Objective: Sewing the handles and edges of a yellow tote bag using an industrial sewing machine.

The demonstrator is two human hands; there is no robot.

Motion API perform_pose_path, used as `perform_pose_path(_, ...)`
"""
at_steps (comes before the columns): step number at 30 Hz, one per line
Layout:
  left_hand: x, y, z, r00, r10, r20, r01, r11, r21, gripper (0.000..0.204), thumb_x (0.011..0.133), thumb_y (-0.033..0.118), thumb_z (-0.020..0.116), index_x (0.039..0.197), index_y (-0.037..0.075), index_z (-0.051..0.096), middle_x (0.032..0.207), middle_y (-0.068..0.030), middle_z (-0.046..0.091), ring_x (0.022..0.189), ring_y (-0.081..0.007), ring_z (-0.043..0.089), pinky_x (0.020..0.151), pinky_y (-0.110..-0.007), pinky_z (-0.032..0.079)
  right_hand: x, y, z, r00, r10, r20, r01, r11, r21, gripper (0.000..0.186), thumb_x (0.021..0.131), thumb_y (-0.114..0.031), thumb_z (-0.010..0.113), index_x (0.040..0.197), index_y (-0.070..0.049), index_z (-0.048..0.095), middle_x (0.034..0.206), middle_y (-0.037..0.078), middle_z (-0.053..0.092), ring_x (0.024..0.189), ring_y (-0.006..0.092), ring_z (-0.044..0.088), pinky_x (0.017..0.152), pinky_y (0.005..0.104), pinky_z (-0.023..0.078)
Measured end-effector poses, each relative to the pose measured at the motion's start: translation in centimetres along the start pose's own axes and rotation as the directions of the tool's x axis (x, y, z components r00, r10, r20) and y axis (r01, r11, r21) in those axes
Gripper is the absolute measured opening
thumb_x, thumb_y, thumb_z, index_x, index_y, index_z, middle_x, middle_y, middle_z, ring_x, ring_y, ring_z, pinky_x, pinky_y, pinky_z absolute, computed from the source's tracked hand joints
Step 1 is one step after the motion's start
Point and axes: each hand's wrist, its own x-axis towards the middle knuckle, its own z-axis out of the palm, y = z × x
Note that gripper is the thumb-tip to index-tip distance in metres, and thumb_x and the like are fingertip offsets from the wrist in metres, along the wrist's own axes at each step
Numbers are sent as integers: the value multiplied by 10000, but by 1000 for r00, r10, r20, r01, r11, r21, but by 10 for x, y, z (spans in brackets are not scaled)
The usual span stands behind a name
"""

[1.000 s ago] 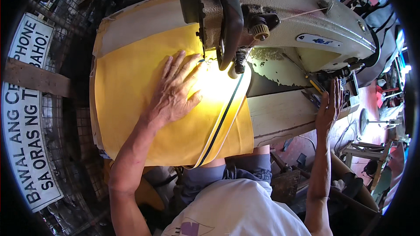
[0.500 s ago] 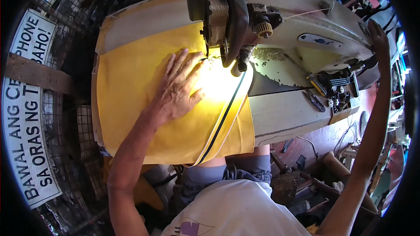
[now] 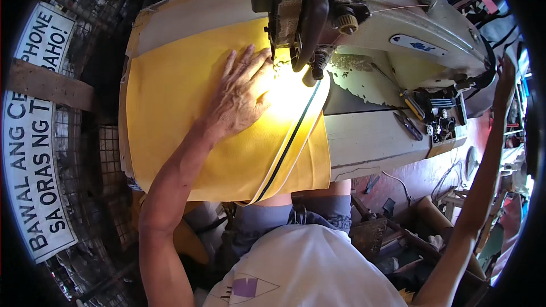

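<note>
A yellow sheet of fabric or leather-like material (image 3: 170, 136) lies on the bed of a sewing machine (image 3: 415, 11). My left hand (image 3: 242, 94) rests flat on it with fingers spread, just left of the needle area, where a bright lamp glares. A dark zipper-like strip with white edges (image 3: 289, 146) runs diagonally along the sheet's right part, from under the presser area to the front edge. Far right, my right hand (image 3: 505, 82) is beside the machine's dark handwheel (image 3: 488, 59), fingers loosely extended and apparently holding nothing. Glare hides the stitching point.
Right of the sheet lie a yellow-handled screwdriver (image 3: 412, 105), thread snips (image 3: 408, 125) and a bobbin winder (image 3: 441, 125). A white sign (image 3: 37, 136) hangs on wire mesh at the left. Wooden pieces and clutter cover the floor at lower right.
My right hand has moved down and outward from the handwheel's top. My left hand appears slightly higher and further right, while the whole view has shifted a little.
</note>
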Motion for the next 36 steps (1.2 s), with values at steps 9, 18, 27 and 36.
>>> perform_pose_path(9,0,0,5,997,-21,-71,19,999,-31,476,916,184,489,1342,-27,473,1453,-197,423,1415,-381,298,1176,-546,183,-112,-81,49,839,522,-151,-492,848,197,357,1010,-268,494,1256,-13,539,1139,158,594,1007,265,621,897,384,523)
perform_pose_path(18,45,-28,-11,973,-137,186,104,979,176,503,995,220,403,1450,7,383,1564,-123,289,1466,-329,205,1201,-517,124,59,29,21,735,-393,553,621,718,-315,427,926,-162,519,1336,-43,529,1336,158,554,1109,324,607,959,370,482)
perform_pose_path(27,83,-39,-30,899,-210,384,204,977,56,407,1001,310,389,1246,64,601,1531,-115,338,1464,-354,183,1201,-537,112,23,-42,19,928,44,371,-20,997,-68,488,911,-49,490,1397,-85,474,1252,147,582,1103,314,602,943,405,483)
perform_pose_path(36,92,-82,19,926,-181,333,230,966,-115,524,998,388,364,1410,81,464,1554,-116,301,1478,-353,131,1200,-547,71,-20,-33,13,972,162,169,-78,905,-419,323,998,-112,461,1305,-19,508,1164,201,590,972,308,621,828,415,500)
